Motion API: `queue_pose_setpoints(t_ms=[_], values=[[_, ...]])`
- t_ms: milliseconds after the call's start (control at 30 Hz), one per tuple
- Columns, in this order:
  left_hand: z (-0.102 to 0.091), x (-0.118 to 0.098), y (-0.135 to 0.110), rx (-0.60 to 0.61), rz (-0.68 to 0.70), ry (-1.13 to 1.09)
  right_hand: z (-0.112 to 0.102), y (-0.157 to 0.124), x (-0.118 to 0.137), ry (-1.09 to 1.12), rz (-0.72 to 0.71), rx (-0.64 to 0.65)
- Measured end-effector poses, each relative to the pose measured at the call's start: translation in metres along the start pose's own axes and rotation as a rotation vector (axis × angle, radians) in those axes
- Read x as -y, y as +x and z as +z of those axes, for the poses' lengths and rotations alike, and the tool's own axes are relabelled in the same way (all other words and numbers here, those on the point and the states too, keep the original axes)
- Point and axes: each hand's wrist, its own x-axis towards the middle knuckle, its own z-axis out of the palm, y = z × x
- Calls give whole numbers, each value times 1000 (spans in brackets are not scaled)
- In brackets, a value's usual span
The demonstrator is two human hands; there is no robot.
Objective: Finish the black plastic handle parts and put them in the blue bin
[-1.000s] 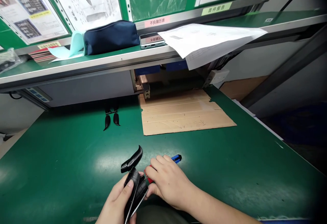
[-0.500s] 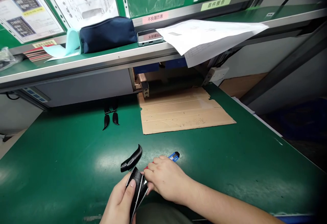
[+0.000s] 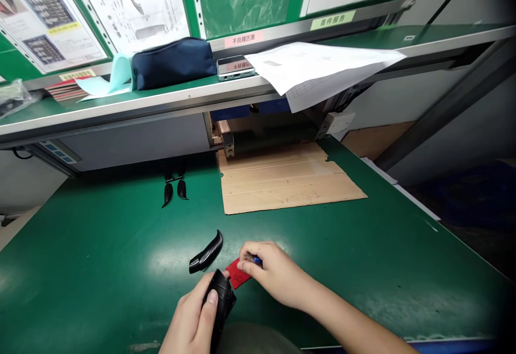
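Note:
At the near edge of the table, my left hand (image 3: pixel 192 311) is wrapped around a dark, curved black plastic part (image 3: pixel 221 303), thumb pressed on its face. Close by on the right, my right hand (image 3: pixel 270 273) grips what looks like a utility knife (image 3: pixel 240 274). Its flat red section bears dark handwritten marks, and a bit of blue shows between the fingers. The knife's red end lies close to the upper end of the black part; whether they touch, I cannot tell. Just beyond my left hand lies a separate curved, ribbed black piece (image 3: pixel 206 253).
Farther back on the green table (image 3: pixel 100 235) lie small black leaf-shaped parts (image 3: pixel 174 191) and a cardboard sheet (image 3: pixel 288 184). A raised shelf (image 3: pixel 169 97) crosses behind, carrying a navy pouch (image 3: pixel 173 63), a phone (image 3: pixel 236 68) and loose papers (image 3: pixel 314 66) overhanging its edge.
My right hand has turned and drawn slightly away from the black part, exposing the knife's red section. My left hand has tilted the part, so its pale edge line no longer shows.

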Motion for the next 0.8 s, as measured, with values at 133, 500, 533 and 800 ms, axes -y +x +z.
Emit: queue_pose_setpoints(t_ms=[133,500,533,800], values=[[2,4,2,-22,186,193,11,-4,18,86,-18,90],[-7,15,-13,17,233,524,21,-12,16,247,-4,33],[-6,14,-15,30,234,553,24,-15,18,225,-6,47],[8,7,-27,82,234,623,25,-38,-13,219,87,-192]])
